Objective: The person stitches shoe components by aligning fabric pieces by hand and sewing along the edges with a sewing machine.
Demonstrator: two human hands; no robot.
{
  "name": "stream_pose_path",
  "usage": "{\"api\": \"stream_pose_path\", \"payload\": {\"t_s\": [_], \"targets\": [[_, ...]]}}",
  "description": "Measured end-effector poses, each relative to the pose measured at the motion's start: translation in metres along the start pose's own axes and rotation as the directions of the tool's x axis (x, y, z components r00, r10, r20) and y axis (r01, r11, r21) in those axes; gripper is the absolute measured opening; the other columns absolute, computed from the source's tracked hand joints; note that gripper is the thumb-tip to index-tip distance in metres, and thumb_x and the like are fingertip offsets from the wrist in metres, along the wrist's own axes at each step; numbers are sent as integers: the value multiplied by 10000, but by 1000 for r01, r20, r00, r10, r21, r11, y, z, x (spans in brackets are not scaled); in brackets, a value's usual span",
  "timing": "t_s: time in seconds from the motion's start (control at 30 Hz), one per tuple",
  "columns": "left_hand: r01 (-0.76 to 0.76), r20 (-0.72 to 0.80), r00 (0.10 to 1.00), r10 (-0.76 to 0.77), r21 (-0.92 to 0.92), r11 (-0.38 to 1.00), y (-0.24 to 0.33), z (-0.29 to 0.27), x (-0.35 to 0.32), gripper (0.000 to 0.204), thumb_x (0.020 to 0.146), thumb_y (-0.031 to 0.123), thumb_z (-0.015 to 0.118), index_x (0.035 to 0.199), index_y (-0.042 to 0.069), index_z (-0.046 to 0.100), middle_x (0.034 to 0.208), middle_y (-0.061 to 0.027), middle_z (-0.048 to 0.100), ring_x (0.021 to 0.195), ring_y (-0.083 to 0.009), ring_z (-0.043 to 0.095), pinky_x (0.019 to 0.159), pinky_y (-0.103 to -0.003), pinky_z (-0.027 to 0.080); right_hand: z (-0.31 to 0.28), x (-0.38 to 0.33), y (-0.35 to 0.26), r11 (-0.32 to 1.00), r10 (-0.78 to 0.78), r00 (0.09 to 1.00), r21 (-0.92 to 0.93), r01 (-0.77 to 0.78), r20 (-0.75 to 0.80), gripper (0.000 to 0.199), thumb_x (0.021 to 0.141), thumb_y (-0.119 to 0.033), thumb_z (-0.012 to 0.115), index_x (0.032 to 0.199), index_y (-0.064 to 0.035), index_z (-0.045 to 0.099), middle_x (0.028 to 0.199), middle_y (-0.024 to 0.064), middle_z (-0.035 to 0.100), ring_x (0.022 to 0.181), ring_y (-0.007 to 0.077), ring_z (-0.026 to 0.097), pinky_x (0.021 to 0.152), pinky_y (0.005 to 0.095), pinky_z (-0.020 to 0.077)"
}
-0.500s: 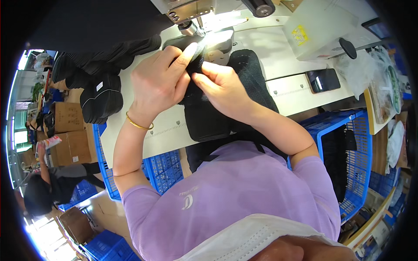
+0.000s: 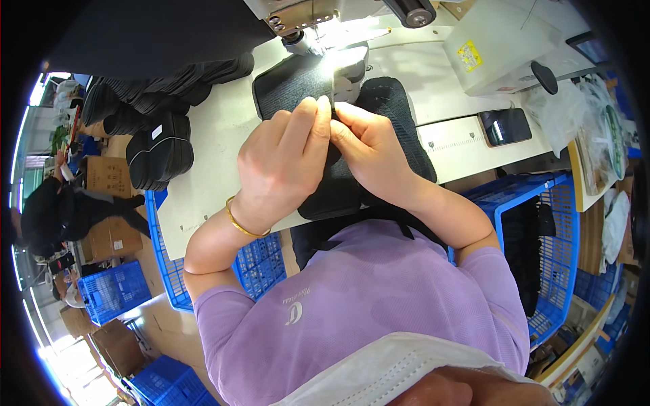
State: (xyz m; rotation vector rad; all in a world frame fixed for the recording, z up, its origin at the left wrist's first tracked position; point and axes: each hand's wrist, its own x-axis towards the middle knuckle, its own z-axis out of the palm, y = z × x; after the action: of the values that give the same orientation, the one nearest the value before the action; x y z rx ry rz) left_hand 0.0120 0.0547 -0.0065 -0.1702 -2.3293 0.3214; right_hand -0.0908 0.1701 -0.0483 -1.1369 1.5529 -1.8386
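Note:
A dark padded fabric piece [image 2: 288,86] lies under the lit needle area of a sewing machine [image 2: 301,27]. My left hand [image 2: 284,159] is closed at its near edge, fingertips pinched together. Beside it, my right hand [image 2: 371,145] pinches the same edge between thumb and forefinger. The two hands almost touch, and they hide the edge they grip. Another dark mesh-covered piece [image 2: 389,98] rests just right of the machine bed, running under my right wrist. Below my hands, a black piece [image 2: 332,196] hangs over the table's near edge.
Stacked black pieces [image 2: 162,152] sit at the table's left side, with more piles [image 2: 149,95] behind. A phone [image 2: 504,126] lies on the right of the white table [image 2: 447,145]. Blue crates [image 2: 569,250] flank me. A person in black [image 2: 61,210] is at far left.
Both hands have drawn nearer to me and away from the needle, uncovering the fabric piece, which now lies flatter. The person at far left has shifted position.

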Motion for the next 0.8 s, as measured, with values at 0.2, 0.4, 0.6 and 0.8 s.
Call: {"api": "stream_pose_path", "payload": {"t_s": [0.2, 0.4, 0.6, 0.8], "targets": [[28, -33, 999, -28, 14, 999, 1, 16, 10, 276, 642, 59, 650, 905, -23, 664, 907, -73, 591, 635, -139, 517, 494, -270, 400, -3, 7, -3, 984, 13, 1000, 177, -13, 1, 190, 991, -117, 498, 939, 31, 605, 768, 41, 616, 687, 71, 570, 591, 260, 517], [31, -57, 998, -29, 46, 998, -9, 23, 19, 166, 610, 103, 640, 756, 39, 596, 816, -57, 538, 669, -157, 531, 520, -286, 413, -3, 17, 6, 978, 38, 999, 206, -38, 2, 188, 989, -99, 483, 963, 38, 609, 796, 48, 633, 714, 92, 625, 600, 263, 565], [79, 15, 997, -79, 10, 997, -17, 32, 21, 323, 652, 146, 647, 957, 38, 655, 854, -38, 572, 697, -179, 571, 545, -302, 461, -6, 26, 3, 990, 68, 997, 129, -64, -29, 260, 999, -76, 455, 1154, 25, 638, 897, 48, 678, 697, 90, 634, 627, 244, 541], [69, -19, 998, -68, 61, 996, -18, 33, 20, 329, 633, 160, 648, 936, 35, 656, 873, -39, 581, 701, -157, 561, 535, -278, 447, -6, 28, 6, 970, 71, 997, 235, -66, -12, 247, 1013, -79, 458, 1139, 36, 638, 922, 57, 679, 719, 92, 641, 639, 240, 550]]}}
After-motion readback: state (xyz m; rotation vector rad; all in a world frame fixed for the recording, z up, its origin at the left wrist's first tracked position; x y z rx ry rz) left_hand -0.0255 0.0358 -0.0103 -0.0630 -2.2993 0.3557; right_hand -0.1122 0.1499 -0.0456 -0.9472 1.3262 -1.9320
